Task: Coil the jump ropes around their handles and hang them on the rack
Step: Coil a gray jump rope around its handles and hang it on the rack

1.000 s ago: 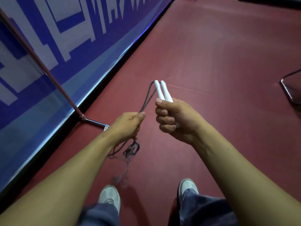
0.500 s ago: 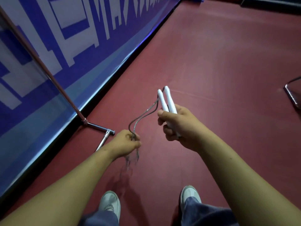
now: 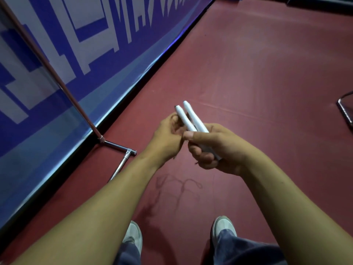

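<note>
The right hand (image 3: 215,148) keeps its grip wrapped tight around the 2 white handles (image 3: 193,121), thumb pressed across them and their tips pointing up and away. The left hand (image 3: 168,134), which half a second ago was low and to the left of the handles with a loop of cord (image 3: 183,188) stretched between, has come up against them, fingers curled in a closed grip beside the tips. It seems to pinch the cord there, though blur hides the contact. Below the handles the slack swings as a faint smear, so this looks like 1 early turn, with most of the length unwound. The rack (image 3: 63,87) stands left of the handles, not yet needed.
</note>
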`<state>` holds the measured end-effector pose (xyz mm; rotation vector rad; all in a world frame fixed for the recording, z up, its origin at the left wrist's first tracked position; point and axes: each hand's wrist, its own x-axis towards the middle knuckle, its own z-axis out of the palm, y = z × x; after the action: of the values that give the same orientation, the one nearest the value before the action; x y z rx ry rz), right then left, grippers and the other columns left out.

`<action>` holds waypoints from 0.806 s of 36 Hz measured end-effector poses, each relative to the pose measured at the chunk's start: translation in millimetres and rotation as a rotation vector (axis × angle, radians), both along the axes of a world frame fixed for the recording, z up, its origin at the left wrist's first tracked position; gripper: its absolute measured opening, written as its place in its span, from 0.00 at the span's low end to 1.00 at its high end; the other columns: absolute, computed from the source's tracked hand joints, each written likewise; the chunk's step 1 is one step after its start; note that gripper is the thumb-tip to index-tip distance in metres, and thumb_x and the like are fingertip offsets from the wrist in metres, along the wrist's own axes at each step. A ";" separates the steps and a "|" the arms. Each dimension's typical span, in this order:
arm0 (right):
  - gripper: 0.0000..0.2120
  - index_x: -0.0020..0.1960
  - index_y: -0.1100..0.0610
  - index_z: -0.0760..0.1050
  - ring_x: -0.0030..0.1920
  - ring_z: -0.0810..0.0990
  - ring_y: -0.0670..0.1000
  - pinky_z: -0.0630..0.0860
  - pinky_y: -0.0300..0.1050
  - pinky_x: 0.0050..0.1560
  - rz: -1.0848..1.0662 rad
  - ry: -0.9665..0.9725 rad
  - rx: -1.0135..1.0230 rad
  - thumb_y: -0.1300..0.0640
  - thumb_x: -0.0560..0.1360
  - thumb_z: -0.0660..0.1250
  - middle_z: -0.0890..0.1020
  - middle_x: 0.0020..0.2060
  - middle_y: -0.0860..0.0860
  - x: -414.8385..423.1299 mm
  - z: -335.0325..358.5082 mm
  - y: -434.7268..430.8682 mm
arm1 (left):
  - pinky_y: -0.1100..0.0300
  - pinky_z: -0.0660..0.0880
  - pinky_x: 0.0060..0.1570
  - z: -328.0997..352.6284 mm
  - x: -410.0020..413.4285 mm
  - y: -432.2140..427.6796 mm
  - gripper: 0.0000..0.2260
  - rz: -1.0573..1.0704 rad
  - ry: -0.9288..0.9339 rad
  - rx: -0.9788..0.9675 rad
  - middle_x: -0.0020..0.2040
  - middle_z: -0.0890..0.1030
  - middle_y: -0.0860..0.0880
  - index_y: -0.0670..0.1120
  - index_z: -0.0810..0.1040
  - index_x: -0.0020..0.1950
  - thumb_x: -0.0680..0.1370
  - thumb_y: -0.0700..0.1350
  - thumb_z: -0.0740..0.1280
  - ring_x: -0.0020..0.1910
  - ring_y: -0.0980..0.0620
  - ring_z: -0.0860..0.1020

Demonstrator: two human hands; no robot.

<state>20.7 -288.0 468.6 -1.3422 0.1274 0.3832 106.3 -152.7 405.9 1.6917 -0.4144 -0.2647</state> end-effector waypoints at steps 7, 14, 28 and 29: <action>0.03 0.50 0.61 0.73 0.23 0.63 0.45 0.59 0.36 0.23 -0.345 -0.088 0.082 0.63 0.81 0.66 0.73 0.31 0.54 5.3 1.2 -3.4 | 0.59 0.74 0.31 -2.7 -12.8 2.0 0.15 -0.098 0.120 0.155 0.31 0.72 0.48 0.43 0.77 0.43 0.86 0.45 0.58 0.29 0.51 0.71; 0.01 0.46 0.64 0.75 0.23 0.67 0.51 0.63 0.42 0.26 -0.493 -0.056 -0.308 0.67 0.75 0.67 0.73 0.29 0.56 7.7 -17.5 -3.8 | 0.63 0.65 0.32 5.7 -28.5 1.3 0.12 -0.275 -0.037 0.525 0.36 0.74 0.55 0.53 0.78 0.45 0.85 0.47 0.58 0.32 0.58 0.70; 0.09 0.59 0.65 0.72 0.24 0.61 0.44 0.60 0.36 0.21 -0.474 -0.043 0.184 0.68 0.79 0.66 0.68 0.34 0.54 7.7 -9.9 6.7 | 0.52 0.68 0.35 13.6 -34.9 8.6 0.17 -0.214 0.231 0.230 0.27 0.71 0.52 0.48 0.77 0.36 0.84 0.44 0.62 0.30 0.48 0.68; 0.10 0.59 0.65 0.73 0.24 0.62 0.44 0.60 0.36 0.21 -0.458 -0.037 0.146 0.68 0.79 0.66 0.67 0.32 0.52 8.2 -11.1 8.3 | 0.53 0.67 0.34 15.4 -37.5 6.9 0.16 -0.238 0.214 0.273 0.27 0.70 0.53 0.48 0.77 0.36 0.83 0.42 0.62 0.30 0.48 0.67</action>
<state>28.9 -279.7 457.4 -1.1344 0.3609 -0.0193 68.8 -145.8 421.3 1.8564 -0.4333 -0.6973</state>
